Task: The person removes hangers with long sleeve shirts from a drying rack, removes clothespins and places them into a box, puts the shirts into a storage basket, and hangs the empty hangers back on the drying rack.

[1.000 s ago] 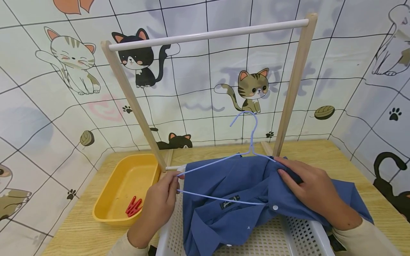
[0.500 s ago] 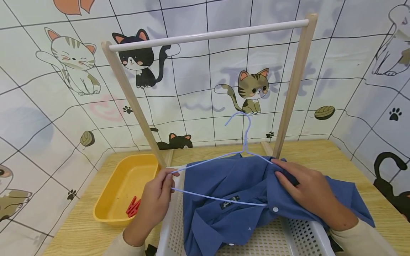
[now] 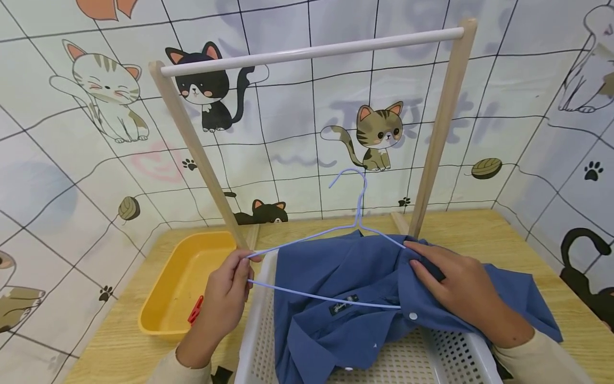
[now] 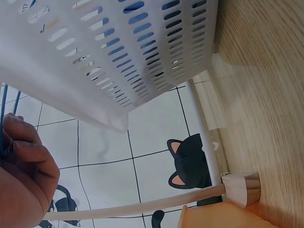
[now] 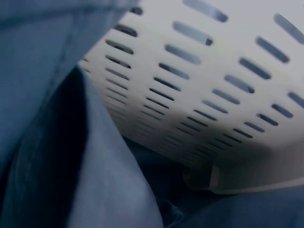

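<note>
My left hand (image 3: 225, 290) grips the left end of a light blue wire clothes hanger (image 3: 302, 293), its hook pointing up. The hanger's right end goes in under the collar side of a blue button shirt (image 3: 331, 266), out of sight. My right hand (image 3: 460, 282) pinches the shirt's cloth over that end, thumb and forefinger near the hanger's right arm. The shirt lies draped over a white perforated laundry basket (image 3: 256, 330), its label and buttons facing up. Blue cloth fills much of the right wrist view, and the right hand does not show there.
A wooden drying rack with a white rod (image 3: 312, 53) stands behind the basket. To the left is a yellow tub (image 3: 163, 298) holding a red clothespin (image 3: 195, 309), partly hidden by my left hand. A cat-print wall (image 3: 288, 128) backs the wooden table (image 3: 110, 341).
My left hand has moved left, drawing the hanger's hook and left end leftward with it. The right hand has shifted slightly left, still pinching the shirt.
</note>
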The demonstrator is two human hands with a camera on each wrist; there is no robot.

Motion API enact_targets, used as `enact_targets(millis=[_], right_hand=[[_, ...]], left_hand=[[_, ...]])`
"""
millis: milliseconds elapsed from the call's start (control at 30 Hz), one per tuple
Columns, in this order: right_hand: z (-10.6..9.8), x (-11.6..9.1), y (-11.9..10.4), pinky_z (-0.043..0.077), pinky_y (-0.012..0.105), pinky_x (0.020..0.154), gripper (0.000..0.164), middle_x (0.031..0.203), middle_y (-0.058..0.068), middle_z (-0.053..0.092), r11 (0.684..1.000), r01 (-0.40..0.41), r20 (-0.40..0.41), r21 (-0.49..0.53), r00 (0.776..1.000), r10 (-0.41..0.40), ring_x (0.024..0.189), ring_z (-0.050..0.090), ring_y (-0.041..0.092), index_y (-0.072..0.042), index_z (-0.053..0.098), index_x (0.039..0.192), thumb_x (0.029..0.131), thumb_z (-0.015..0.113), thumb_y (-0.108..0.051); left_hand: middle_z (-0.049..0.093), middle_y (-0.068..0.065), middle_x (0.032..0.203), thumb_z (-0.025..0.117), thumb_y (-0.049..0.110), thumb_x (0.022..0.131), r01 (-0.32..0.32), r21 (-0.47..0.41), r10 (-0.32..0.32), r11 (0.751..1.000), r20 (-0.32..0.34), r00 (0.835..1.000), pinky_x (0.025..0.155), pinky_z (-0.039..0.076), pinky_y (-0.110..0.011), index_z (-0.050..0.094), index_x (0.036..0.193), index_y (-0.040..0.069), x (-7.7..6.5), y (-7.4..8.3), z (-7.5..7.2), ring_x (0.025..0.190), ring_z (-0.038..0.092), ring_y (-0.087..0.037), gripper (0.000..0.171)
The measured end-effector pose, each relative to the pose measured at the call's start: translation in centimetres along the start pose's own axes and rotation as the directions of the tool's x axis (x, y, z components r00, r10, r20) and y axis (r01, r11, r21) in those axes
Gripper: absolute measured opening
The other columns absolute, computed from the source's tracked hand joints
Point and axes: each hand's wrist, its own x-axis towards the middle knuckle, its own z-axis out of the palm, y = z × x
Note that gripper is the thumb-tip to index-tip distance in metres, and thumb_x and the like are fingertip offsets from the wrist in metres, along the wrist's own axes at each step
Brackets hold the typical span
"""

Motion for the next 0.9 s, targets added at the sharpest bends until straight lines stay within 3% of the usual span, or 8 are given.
enact_targets(millis=[133,433,700,900], right_hand=[[0.2,0.0,0.0,0.058,0.050,0.074,0.045,0.113,0.013,0.075,1.000,0.006,-0.004,0.000,1.000,-0.006,0.094,0.074,0.034,-0.013,0.069,0.126,0.082,0.077,-0.012],[0.5,-0.3,0.2,0.058,0.048,0.069,0.044,0.110,0.011,0.075,1.000,0.028,-0.006,0.003,1.000,-0.027,0.087,0.074,0.031,-0.015,0.069,0.126,0.083,0.077,-0.013],[0.7,-0.4,0.2,0.051,0.036,0.055,0.041,0.100,0.009,0.077,0.998,0.054,0.003,-0.032,0.999,-0.054,0.059,0.065,0.016,-0.015,0.070,0.124,0.083,0.077,-0.016],[0.8,-0.5,0.2,0.054,0.040,0.058,0.041,0.100,0.008,0.077,0.998,0.048,0.011,-0.033,0.999,-0.048,0.065,0.069,0.019,-0.016,0.070,0.124,0.083,0.077,-0.016]], left_hand=[[0.052,-0.003,0.070,0.047,-0.001,0.103,-0.017,-0.018,0.017,1.000,-0.030,0.999,0.043,0.041,-0.023,0.063,0.105,0.005,-0.1,0.0,-0.1,0.049,0.043,-0.005,0.018],[0.048,-0.005,0.071,0.042,0.001,0.105,0.019,-0.110,-0.029,0.994,-0.091,0.995,0.040,0.039,-0.023,0.061,0.103,0.001,0.1,0.0,-0.8,0.047,0.041,-0.009,0.020],[0.046,-0.003,0.071,0.038,0.005,0.108,0.065,-0.147,-0.081,0.987,-0.108,0.991,0.040,0.038,-0.025,0.060,0.102,-0.002,0.1,-0.1,-1.2,0.049,0.038,-0.011,0.023],[0.045,-0.004,0.069,0.038,0.007,0.108,0.088,-0.153,-0.108,0.984,-0.128,0.986,0.040,0.035,-0.026,0.060,0.102,-0.002,0.3,-0.3,-1.5,0.049,0.036,-0.009,0.025]])
